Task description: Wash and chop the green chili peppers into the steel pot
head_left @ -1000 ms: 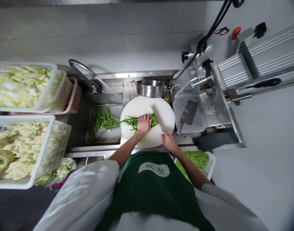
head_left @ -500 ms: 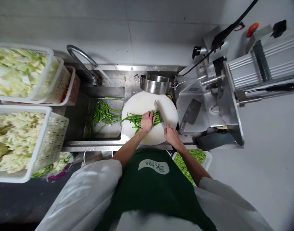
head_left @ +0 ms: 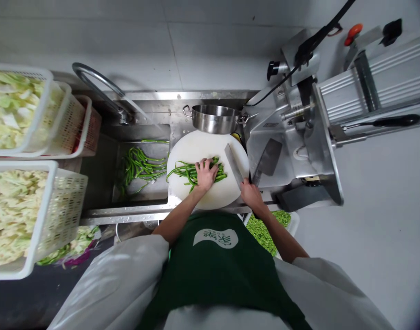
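Note:
A bundle of long green beans (head_left: 182,171) lies across a round white cutting board (head_left: 203,146). My left hand (head_left: 206,173) presses down on the bundle with curled fingers, holding the beans together. My right hand (head_left: 251,195) grips the handle of a cleaver (head_left: 233,167), whose blade rests over the board's right side, just clear of the bean ends.
More green beans (head_left: 137,165) lie in the steel sink (head_left: 103,169) under a faucet (head_left: 100,85). A steel pot (head_left: 212,118) stands behind the board. A second cleaver (head_left: 267,160) and a slicing machine (head_left: 334,110) are on the right. White baskets of cabbage (head_left: 13,110) and cauliflower (head_left: 13,211) sit left; a basket of chopped beans (head_left: 265,231) is below.
The cleaver has moved right, away from the bean ends it was cutting. My left hand has stayed on the bundle and regathered it.

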